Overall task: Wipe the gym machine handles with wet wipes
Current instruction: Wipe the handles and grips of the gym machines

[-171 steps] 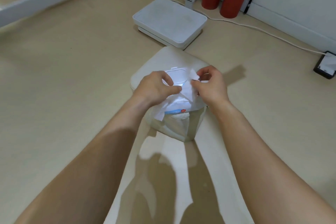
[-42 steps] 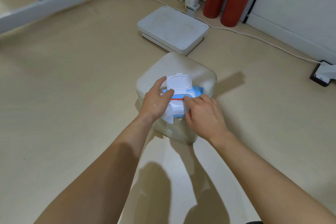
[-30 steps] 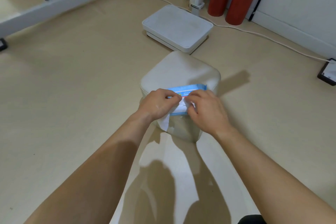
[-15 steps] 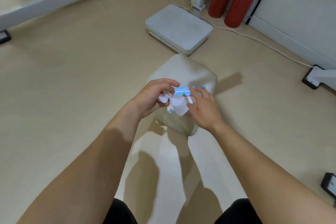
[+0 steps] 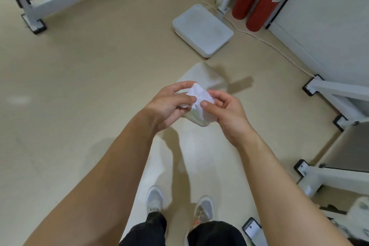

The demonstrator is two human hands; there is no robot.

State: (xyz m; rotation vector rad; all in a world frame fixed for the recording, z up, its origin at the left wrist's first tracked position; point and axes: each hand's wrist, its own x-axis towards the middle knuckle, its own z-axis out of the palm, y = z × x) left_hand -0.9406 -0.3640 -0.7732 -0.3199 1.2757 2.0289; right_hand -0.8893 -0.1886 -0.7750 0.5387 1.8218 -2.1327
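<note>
Wipe point(image 5: 199, 95), a crumpled white sheet, is held in the air between both hands, above the near edge of the stool point(image 5: 207, 78). The left hand point(image 5: 169, 106) pinches its left side between thumb and fingers; the right hand point(image 5: 225, 112) pinches its right side. It looks light, limp and damp, and likely to bunch. It is best taken by opposite edges and spread flat before wiping.
</note>
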